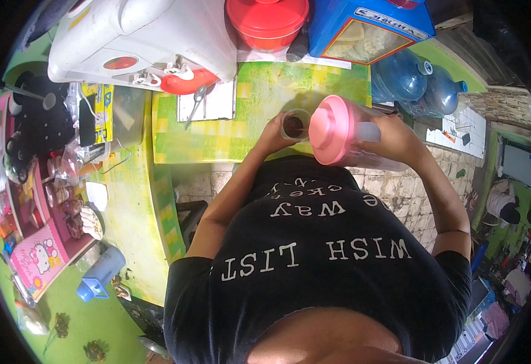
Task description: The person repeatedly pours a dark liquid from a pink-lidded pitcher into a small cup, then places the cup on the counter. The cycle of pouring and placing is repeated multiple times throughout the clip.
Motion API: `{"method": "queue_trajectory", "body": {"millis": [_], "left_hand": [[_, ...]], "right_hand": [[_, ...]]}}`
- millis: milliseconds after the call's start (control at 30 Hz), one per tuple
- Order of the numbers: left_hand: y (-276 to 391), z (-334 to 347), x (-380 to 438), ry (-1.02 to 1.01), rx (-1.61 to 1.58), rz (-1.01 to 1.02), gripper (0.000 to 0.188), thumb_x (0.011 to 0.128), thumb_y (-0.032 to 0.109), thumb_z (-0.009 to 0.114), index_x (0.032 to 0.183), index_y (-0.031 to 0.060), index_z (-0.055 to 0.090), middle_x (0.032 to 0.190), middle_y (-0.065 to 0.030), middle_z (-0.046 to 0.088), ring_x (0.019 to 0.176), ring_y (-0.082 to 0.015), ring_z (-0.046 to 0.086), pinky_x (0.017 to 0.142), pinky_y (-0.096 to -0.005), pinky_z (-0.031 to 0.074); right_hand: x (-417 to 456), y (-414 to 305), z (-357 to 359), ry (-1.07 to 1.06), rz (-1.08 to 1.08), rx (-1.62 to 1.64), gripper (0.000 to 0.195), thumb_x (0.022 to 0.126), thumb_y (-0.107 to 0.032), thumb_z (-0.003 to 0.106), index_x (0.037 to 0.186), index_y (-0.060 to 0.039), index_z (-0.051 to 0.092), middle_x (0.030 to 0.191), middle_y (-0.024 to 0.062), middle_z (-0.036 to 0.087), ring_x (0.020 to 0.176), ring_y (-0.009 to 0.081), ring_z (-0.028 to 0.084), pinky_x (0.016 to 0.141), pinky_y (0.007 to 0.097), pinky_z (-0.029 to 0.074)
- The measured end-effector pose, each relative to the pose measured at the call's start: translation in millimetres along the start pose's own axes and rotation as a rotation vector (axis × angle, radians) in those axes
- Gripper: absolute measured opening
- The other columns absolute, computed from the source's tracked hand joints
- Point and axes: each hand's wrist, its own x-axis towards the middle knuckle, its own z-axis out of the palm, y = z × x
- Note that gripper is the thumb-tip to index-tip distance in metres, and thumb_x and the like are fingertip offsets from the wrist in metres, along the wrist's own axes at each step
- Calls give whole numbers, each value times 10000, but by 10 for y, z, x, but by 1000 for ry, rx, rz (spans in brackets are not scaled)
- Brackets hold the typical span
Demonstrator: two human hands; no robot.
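My left hand point(273, 134) is closed around a clear cup point(295, 124) with something dark inside, at the near edge of the green-and-yellow checked table cover point(247, 100). To its right, my right hand point(395, 140) grips the handle of a clear pitcher point(377, 159) with a pink lid point(331, 131). The pitcher is tilted, its lid end close to the cup's rim. Whether liquid is running between them is hard to tell. Farther left, a metal spoon point(196, 103) rests on a white tile point(224, 102).
Behind the table's middle stand a white dispenser box point(156, 36), a red lidded container point(268, 22) and a blue box with a window point(370, 34). Large blue water bottles point(397, 75) are at the right. A blue jug point(102, 273) and a pink shelf point(61, 218) are at left.
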Motion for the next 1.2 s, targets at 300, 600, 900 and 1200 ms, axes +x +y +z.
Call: {"method": "queue_trajectory", "body": {"millis": [300, 600, 900, 1200], "left_hand": [[-108, 39, 5, 16, 29, 17, 808, 605, 250, 899, 1268, 15, 503, 1178, -165, 631, 1088, -264, 620, 942, -370, 493], [-109, 43, 9, 8, 24, 17, 815, 603, 238, 901, 1268, -1, 495, 1176, -161, 633, 1076, -258, 628, 939, -369, 499], [-73, 16, -11, 8, 32, -4, 830, 606, 244, 899, 1283, -2, 488, 1188, -171, 627, 1084, -264, 623, 944, -373, 493], [-43, 4, -7, -3, 0, -36, 790, 611, 259, 896, 1254, 9, 512, 1164, -160, 634, 1072, -259, 626, 934, -366, 496]], "right_hand": [[27, 43, 10, -17, -4, -45, 498, 752, -459, 696, 1028, -45, 666, 902, 239, 661, 863, 400, 643, 769, 446, 502], [20, -28, -1, 10, 6, -44, 486, 755, -473, 693, 925, -18, 671, 855, 233, 661, 826, 400, 643, 743, 448, 496], [28, 2, 17, 23, -31, -82, 383, 751, -379, 731, 873, -21, 672, 808, 214, 657, 797, 382, 648, 725, 422, 499], [26, -23, 8, 8, 4, -111, 397, 752, -389, 728, 856, -10, 670, 795, 222, 647, 785, 390, 639, 708, 423, 491]]}}
